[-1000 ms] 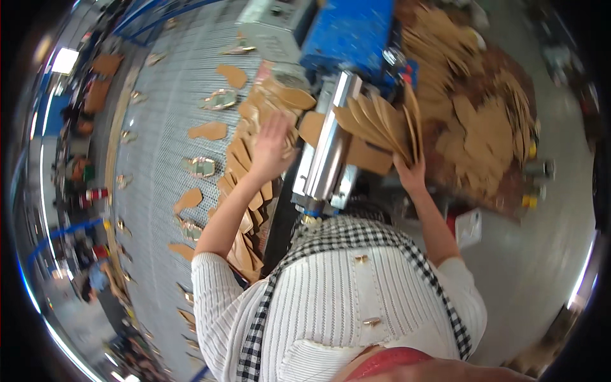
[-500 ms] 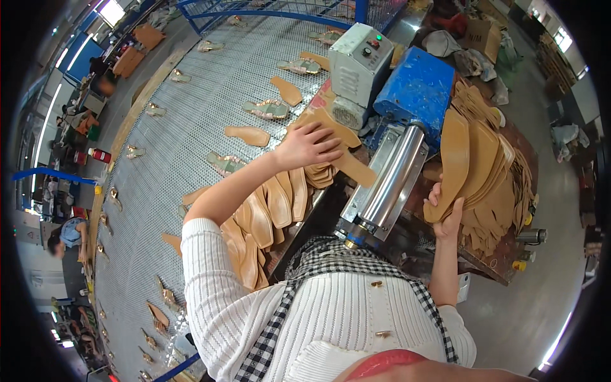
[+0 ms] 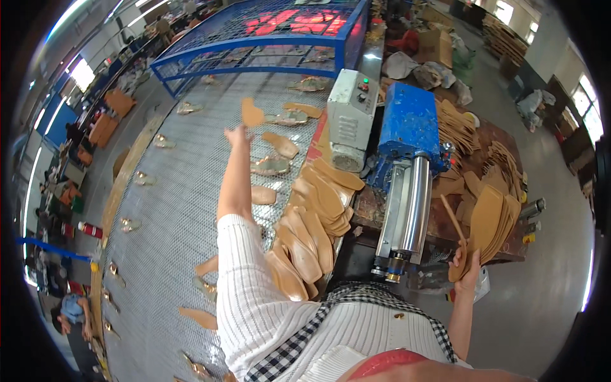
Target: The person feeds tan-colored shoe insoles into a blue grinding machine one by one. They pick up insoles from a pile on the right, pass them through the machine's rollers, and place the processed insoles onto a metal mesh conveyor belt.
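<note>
The right hand [image 3: 470, 275] held fanned soles [image 3: 489, 219] by their narrow ends, probably light, bendy, best edge-pinched; whether the left hand [image 3: 238, 135] gripped the single sole [image 3: 252, 113] was unclear.

left hand [image 3: 239, 135]: grip unclear | co-worker [image 3: 73, 310]: blurred | mesh conveyor [image 3: 159, 254]: cut off below

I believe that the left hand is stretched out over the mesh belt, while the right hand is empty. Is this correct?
Not quite: the right hand is holding several insoles, as the head view shows. The left hand is indeed stretched out over the mesh belt.
</note>
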Motion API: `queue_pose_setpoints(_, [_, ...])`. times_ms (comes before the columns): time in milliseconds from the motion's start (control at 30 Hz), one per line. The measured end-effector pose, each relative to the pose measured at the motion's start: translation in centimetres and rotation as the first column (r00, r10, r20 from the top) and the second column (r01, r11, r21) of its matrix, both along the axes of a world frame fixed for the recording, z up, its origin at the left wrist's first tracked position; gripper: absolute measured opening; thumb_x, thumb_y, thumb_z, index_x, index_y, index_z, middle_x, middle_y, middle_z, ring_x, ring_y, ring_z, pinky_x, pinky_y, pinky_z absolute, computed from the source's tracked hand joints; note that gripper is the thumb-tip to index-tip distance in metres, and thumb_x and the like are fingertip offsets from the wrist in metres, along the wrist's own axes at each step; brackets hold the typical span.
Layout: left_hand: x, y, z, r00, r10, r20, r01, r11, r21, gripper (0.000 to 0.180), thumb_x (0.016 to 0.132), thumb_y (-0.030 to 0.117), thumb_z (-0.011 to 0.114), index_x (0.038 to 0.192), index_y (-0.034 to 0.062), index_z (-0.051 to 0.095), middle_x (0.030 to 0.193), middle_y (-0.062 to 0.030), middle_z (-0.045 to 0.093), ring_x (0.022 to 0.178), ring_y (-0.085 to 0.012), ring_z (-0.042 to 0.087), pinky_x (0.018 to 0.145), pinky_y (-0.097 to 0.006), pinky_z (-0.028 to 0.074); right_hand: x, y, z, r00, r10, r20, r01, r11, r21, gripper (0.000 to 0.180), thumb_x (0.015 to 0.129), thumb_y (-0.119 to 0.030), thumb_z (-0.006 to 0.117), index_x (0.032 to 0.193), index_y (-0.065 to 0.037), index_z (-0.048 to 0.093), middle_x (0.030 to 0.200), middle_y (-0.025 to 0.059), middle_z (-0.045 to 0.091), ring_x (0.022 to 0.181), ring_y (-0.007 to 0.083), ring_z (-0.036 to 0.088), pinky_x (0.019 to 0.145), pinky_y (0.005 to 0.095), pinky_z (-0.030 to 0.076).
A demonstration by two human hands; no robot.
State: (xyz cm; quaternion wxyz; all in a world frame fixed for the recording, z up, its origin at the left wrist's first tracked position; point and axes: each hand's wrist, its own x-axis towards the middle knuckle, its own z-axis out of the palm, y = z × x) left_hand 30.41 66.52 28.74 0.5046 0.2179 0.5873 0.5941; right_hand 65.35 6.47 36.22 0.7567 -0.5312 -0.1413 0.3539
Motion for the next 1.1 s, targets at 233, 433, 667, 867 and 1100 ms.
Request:
queue_pose_setpoints(233, [3.5, -5.6, -5.0, 0.869, -0.493, -0.034, 0.489, 0.868, -0.084, 0.028, 0.081, 0.02, 0.047, 0.108, 0.0114, 0.046, 0.089, -0.0061, 0.05, 0.079, -0.022, 0.053, 0.057, -0.043, 0.046, 0.7, 0.5, -2.2, 0.955, -0.082, 0.285, 0.118, 0.987, -0.11, 0.035, 0.087, -0.031, 0.053, 0.106, -0.002, 0.05, 0.091, 0.0051, 0.056, 0.079, 0.0119, 0.053, 0.07, 0.0243, 0.043])
queue_pose_setpoints(433, [9.3, -19.5, -3.0, 0.551, -0.832, 0.07, 0.802, 0.504, -0.322, 0.036, 0.084, 0.017, 0.05, 0.118, 0.0115, 0.045, 0.105, -0.0061, 0.059, 0.093, -0.0186, 0.058, 0.082, -0.039, 0.044, 5.9, 0.9, -4.3, 0.767, 0.044, 0.64, 0.084, 0.982, -0.168, 0.023, 0.087, -0.014, 0.053, 0.104, 0.001, 0.052, 0.091, 0.0047, 0.057, 0.087, 0.0135, 0.053, 0.081, 0.0264, 0.04])
queue_pose_setpoints(667, [14.7, -29.1, 1.8, -0.02, -0.198, -0.98, 0.996, 0.084, -0.037, 0.065, 0.076, 0.018, 0.058, 0.133, 0.0045, 0.029, 0.123, -0.0134, 0.049, 0.113, -0.0258, 0.049, 0.094, -0.039, 0.04, 6.5, 5.7, -6.3, 0.747, 0.18, 0.64, -0.1, 0.982, -0.159, 0.021, 0.084, -0.011, 0.055, 0.102, -0.001, 0.052, 0.089, 0.0042, 0.056, 0.085, 0.012, 0.052, 0.077, 0.0255, 0.04])
queue_pose_setpoints(867, [17.8, -31.8, 4.4, -0.04, 0.426, -0.904, 0.971, -0.196, -0.136, 0.063, 0.074, 0.017, 0.055, 0.133, 0.0117, 0.032, 0.129, -0.0064, 0.045, 0.117, -0.0249, 0.044, 0.1, -0.04, 0.033, 3.8, 7.6, -5.7, 0.731, 0.246, 0.636, -0.258, 0.963, -0.075, 0.028, 0.086, -0.022, 0.055, 0.105, -0.002, 0.05, 0.093, 0.0045, 0.056, 0.087, 0.0125, 0.051, 0.083, 0.0263, 0.038])
queue_pose_setpoints(1100, [15.1, -28.1, 7.9, 0.069, 0.735, -0.675, 0.944, -0.267, -0.194, 0.046, 0.073, 0.015, 0.051, 0.119, 0.0202, 0.048, 0.118, 0.0017, 0.053, 0.106, -0.0169, 0.052, 0.101, -0.042, 0.034, 5.5, 7.2, -3.4, 0.814, 0.385, 0.434, -0.432, 0.902, 0.01, 0.028, 0.087, -0.015, 0.053, 0.11, 0.0, 0.047, 0.1, 0.0099, 0.058, 0.089, 0.0158, 0.057, 0.074, 0.0269, 0.046])
